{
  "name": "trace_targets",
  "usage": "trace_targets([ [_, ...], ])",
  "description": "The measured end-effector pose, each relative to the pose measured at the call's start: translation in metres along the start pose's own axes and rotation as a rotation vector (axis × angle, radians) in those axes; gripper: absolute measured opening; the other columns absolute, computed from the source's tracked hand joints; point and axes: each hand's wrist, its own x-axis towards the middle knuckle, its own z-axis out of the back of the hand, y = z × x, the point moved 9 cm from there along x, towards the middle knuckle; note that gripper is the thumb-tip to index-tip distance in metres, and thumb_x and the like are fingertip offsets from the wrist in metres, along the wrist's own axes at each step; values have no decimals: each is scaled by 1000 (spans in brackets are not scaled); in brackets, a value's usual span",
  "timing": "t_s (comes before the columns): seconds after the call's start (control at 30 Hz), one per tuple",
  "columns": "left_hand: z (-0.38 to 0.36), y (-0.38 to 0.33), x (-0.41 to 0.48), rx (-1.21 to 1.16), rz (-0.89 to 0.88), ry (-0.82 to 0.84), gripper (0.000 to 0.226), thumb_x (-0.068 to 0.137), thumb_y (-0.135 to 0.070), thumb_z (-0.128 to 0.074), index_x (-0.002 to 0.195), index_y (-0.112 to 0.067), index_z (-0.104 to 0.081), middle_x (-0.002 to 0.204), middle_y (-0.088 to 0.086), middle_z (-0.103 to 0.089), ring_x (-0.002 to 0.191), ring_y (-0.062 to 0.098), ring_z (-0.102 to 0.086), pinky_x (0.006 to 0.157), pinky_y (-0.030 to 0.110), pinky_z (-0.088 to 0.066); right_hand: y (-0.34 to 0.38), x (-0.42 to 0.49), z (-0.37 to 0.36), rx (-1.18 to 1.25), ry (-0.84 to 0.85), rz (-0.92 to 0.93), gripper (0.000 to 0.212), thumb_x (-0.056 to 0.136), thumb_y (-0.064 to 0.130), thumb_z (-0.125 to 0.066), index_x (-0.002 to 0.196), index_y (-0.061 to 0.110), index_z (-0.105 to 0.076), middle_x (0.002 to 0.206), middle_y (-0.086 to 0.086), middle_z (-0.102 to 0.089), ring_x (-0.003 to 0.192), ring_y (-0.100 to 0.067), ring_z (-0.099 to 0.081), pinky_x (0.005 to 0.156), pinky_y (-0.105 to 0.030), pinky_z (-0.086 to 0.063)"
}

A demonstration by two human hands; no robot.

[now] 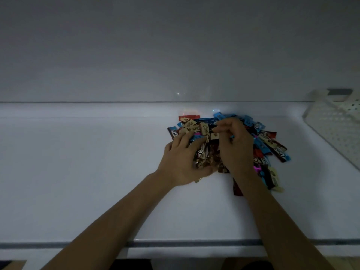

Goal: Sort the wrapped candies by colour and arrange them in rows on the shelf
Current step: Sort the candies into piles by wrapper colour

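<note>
a loose heap of crinkly foil-wrapped candies, flat oblong packets in blue, red, dark brown, cream and pink, lies toward the back right of the smooth glossy white shelf. the left hand curls around a bunch of brown and cream wrapped candies at the heap's near left. the right hand, fingers bent, pinches a cream wrapped candy. a white perforated plastic basket is cut off at the right edge, and what it holds cannot be made out. dim light blurs the wrapper print.
</note>
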Motion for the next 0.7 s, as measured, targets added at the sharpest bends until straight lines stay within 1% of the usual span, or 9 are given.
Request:
trace_targets([
  [0.07,5,3,7,-57,-32,-73,88,67,-74,-37,142,-29,-43,145,3,-42,133,29,-34,104,50,-36,3,-1,-1,-12,9,21,16,90,-2,-49,98,5,-61,80,10,-62,72,3,-58,67,-6,-43],
  [0.13,9,7,15,-91,-76,-127,78,70,-66,-45,137,-26,-50,131,2,-53,121,27,-45,97,41,-38,5,-2,-2,-16,14,41,13,90,0,-51,97,5,-61,81,1,-65,70,-2,-58,64,-8,-44],
  [0.2,10,9,21,-90,-113,-117,72,72,-61,-56,136,-26,-53,122,1,-57,110,25,-47,89,31,-35,5,-4,-2,-18,22,44,11,90,1,-53,97,5,-61,82,0,-65,72,-3,-60,65,-8,-45],
  [0.3,14,6,28,-77,-151,-106,67,73,-54,-64,133,-27,-56,117,1,-58,105,22,-50,81,33,-44,4,-6,-4,-23,45,34,9,89,3,-58,95,6,-62,79,9,-62,73,1,-60,64,-9,-46],
  [0.43,19,0,32,-206,-182,-151,54,74,-41,-67,125,-23,-62,113,-1,-62,104,16,-57,79,30,-50,4,-7,-6,-42,72,24,10,89,4,-56,95,9,-63,82,4,-65,73,-1,-59,64,-7,-45],
  [0.53,31,7,34,-466,-88,-216,32,82,-17,-69,114,-18,-68,105,-7,-65,98,9,-60,84,20,-50,6,-8,-1,-68,15,58,12,89,3,-54,94,7,-64,82,8,-61,74,4,-55,67,-5,-43],
  [0.6,33,15,36,-577,25,-226,25,85,-13,-70,109,-19,-70,100,-9,-66,95,7,-63,86,20,-52,4,-8,1,-59,0,44,11,89,3,-55,94,8,-64,83,8,-62,76,2,-57,69,-5,-43],
  [0.63,32,17,36,-602,56,-228,22,85,-14,-70,106,-21,-70,97,-11,-66,93,5,-63,85,18,-51,3,-8,1,-59,-3,33,11,89,3,-56,94,9,-63,85,7,-63,79,-3,-59,71,-7,-44],
  [0.7,32,19,37,-644,84,-225,21,86,-12,-68,99,-28,-67,91,-16,-65,86,-3,-62,78,8,-47,-1,-8,-1,-71,15,6,15,88,3,-57,99,9,-63,93,2,-65,89,-12,-61,79,-19,-48],
])
